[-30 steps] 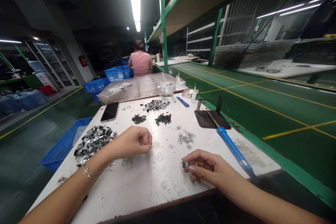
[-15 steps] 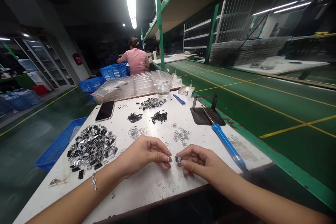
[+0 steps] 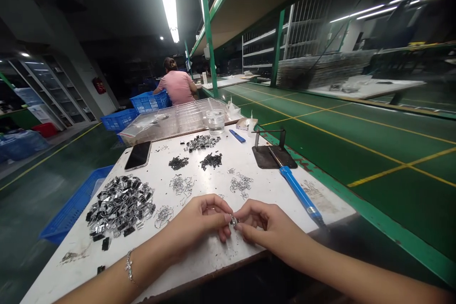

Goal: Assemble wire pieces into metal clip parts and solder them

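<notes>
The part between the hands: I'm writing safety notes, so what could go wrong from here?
The tiny part, between left hand and right hand, might slip and drop. The left forearm could scatter the big pile beside it. The iron, its rear near the edge of the table, might shift if bumped.

two bare forearms, converging from the lower corners. left forearm (image 3: 153, 259) slants up and rightward, left wrist (image 3: 174, 240) close to straight. left hand (image 3: 201, 221) has its back uppermost; left thumb (image 3: 219, 221) and index finger drawn together at the tips, remaining fingers curled beneath. right forearm (image 3: 342, 263) slopes up and leftward. right hand (image 3: 269, 223) nearly mirrors it: right thumb (image 3: 251, 232) and index finger pinching, other fingers bent. opposing fingertips very close; contact unclear.
</notes>
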The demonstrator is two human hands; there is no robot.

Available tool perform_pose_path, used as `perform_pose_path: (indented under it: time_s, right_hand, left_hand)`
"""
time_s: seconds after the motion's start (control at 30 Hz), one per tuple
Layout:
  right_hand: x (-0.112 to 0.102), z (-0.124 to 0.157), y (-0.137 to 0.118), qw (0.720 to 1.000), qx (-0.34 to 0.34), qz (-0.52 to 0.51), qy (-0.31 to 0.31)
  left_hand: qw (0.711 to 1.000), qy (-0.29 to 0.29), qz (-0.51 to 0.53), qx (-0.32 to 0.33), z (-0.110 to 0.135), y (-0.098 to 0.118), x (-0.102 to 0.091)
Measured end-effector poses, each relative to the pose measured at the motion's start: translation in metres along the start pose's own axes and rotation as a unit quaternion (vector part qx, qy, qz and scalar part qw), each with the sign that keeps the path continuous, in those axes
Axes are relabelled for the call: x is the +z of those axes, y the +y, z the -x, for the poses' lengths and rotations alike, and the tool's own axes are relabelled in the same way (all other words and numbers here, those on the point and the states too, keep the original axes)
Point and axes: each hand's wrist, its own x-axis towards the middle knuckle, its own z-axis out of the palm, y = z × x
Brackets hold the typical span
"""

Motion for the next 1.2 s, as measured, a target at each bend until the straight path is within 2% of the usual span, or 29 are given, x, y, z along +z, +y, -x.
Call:
perform_pose_path:
  time_s: [0.53,0.77,1.2]
  right_hand:
    - [0.002,0.003,-0.006,0.999,-0.025,0.034,0.001]
    - [0.003,0.002,-0.004,0.998,-0.029,0.05,0.006]
    - [0.007,0.002,0.002,0.991,-0.059,0.112,0.053]
  left_hand:
    - [0.999,-0.003,0.041,-0.01,-0.005,-0.012,0.0]
    - [0.999,0.009,0.018,-0.027,-0.003,-0.009,0.002]
    - [0.999,0.025,0.005,-0.039,-0.004,-0.006,0.004]
